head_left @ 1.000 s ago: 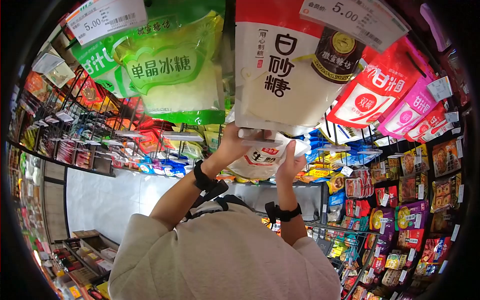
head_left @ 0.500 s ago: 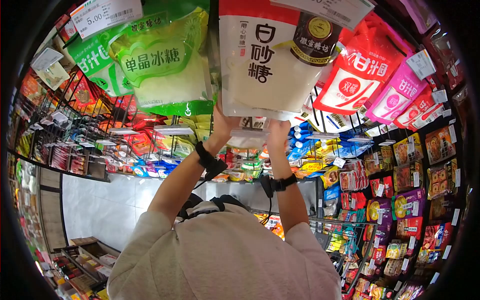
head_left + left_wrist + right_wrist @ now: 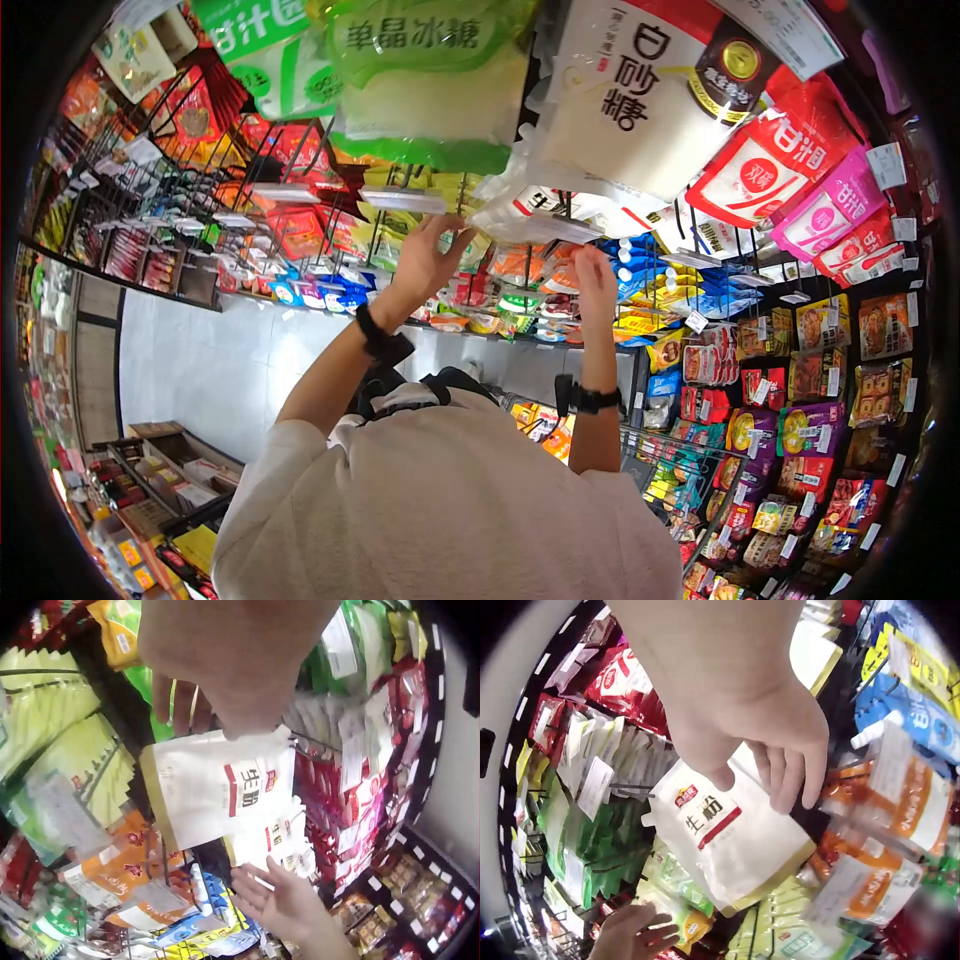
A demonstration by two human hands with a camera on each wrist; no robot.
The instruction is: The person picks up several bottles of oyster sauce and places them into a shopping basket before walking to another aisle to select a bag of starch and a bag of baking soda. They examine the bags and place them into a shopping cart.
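Apparently, both hands (image 3: 428, 262) near white pouch (image 3: 196, 789).

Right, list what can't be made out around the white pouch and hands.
- Head view: part of the white pouch, hidden behind the hanging sugar bag.
- Left wrist view: whether the left hand touches it, masked by the hand itself.
- Right wrist view: its small print, too small and blurred.
- Head view: the green bag's top, cut off by the upper edge.

A pale grey tiled floor (image 3: 190, 370) is marked by a bright white reflection (image 3: 287, 355). It is bordered by black metal racks (image 3: 118, 276) and brown wooden bins (image 3: 155, 430). At the right, a dark display panel (image 3: 854, 315) is dotted with white price tags (image 3: 912, 310).
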